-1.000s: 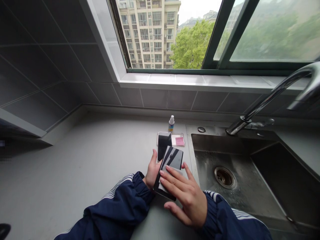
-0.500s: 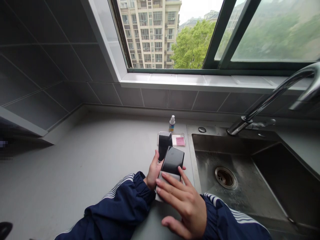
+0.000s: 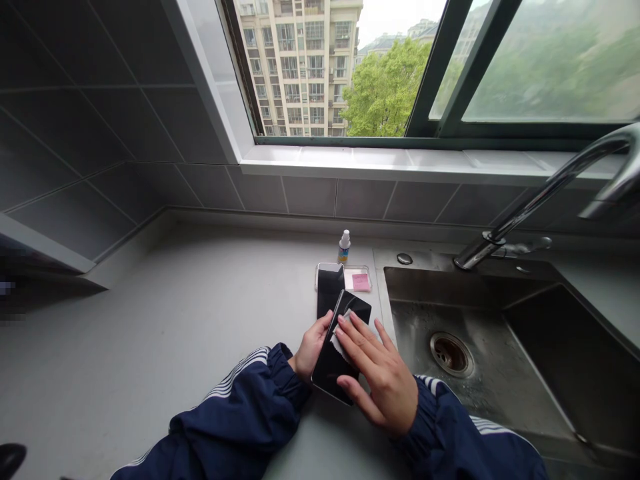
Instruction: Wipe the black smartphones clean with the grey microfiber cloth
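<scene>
My left hand (image 3: 311,350) is closed around the left edge of a smartphone (image 3: 333,375) with a glossy black screen, tilted above the counter. On the screen, the outstretched fingers of my right hand (image 3: 383,380) press a small white cloth (image 3: 341,347) flat, with the thumb spread apart near the phone's lower edge. Part of the cloth is hidden under the fingers. Just behind lies a second smartphone (image 3: 330,283), its lower end covered by the held one. It overlaps a clear phone case (image 3: 349,272) with a pink paper square (image 3: 361,283) on it.
A small spray bottle (image 3: 344,248) with a white top stands behind the phones. To the right is a steel sink (image 3: 415,320) with a chrome faucet (image 3: 540,193). The grey countertop (image 3: 215,300) stretches left, below a window.
My right hand and the cloth have moved up the screen from the phone's lower part, uncovering that end. My left thumb has come in against the phone's edge, and the phone has tilted slightly.
</scene>
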Motion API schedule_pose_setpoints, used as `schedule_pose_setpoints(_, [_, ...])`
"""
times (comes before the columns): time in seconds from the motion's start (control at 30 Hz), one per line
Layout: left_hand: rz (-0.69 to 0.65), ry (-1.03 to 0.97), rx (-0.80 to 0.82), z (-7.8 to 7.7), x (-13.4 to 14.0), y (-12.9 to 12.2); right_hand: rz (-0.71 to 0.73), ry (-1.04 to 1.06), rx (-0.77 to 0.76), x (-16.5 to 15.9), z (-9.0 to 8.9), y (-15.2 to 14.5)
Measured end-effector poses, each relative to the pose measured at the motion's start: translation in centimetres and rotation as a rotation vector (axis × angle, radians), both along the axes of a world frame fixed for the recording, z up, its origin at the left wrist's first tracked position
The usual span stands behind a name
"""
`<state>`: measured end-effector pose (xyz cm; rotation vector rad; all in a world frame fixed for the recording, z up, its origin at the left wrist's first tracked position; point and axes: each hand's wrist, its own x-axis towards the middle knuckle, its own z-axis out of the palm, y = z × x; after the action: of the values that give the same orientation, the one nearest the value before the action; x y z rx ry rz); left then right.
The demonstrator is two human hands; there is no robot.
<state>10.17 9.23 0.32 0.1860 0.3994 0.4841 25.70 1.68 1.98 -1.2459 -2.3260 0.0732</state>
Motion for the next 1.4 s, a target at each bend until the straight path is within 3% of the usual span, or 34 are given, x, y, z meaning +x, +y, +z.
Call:
schedule_pose_setpoints(0.27, [-0.108,0.067,0.065,-0.1,-0.3,0.2,0.305,0.116,0.073,-1.7,0.3,-1.6])
schedule_pose_setpoints(0.37, [-0.101,0.095,0.035,0.3,-0.1,0.2,0.252,0.083,0.062,-1.4,0.3,-1.3])
schedule_pose_setpoints(0.57, [0.028,0.119,0.025,0.2,0.1,0.0,-0.022,0.003,0.043,0.6,-0.2,0.6])
schedule_pose_setpoints(0.73, [-0.248,0.162,-0.006,0.3,-0.2,0.0,-0.17,0.036,0.04,1.8,-1.2,1.5])
schedule_pose_setpoints(0.8, [-0.244,0.17,0.003,0.3,-0.2,0.0,-0.158,0.057,0.037,1.5,-1.4,1.4])
schedule_pose_setpoints(0.93, [-0.068,0.09,0.02,0.4,0.0,0.1,0.019,0.037,0.037,0.3,-0.9,0.3])
schedule_pose_setpoints(1.13, [-0.161,0.033,-0.039,0.9,-0.2,0.1,0.236,0.063,0.058,-0.6,0.1,-0.7])
schedule_pose_setpoints(1.4, [-0.071,-0.055,-0.076,0.6,0.1,0.0,0.06,-0.028,0.048,0.0,-0.3,0.1])
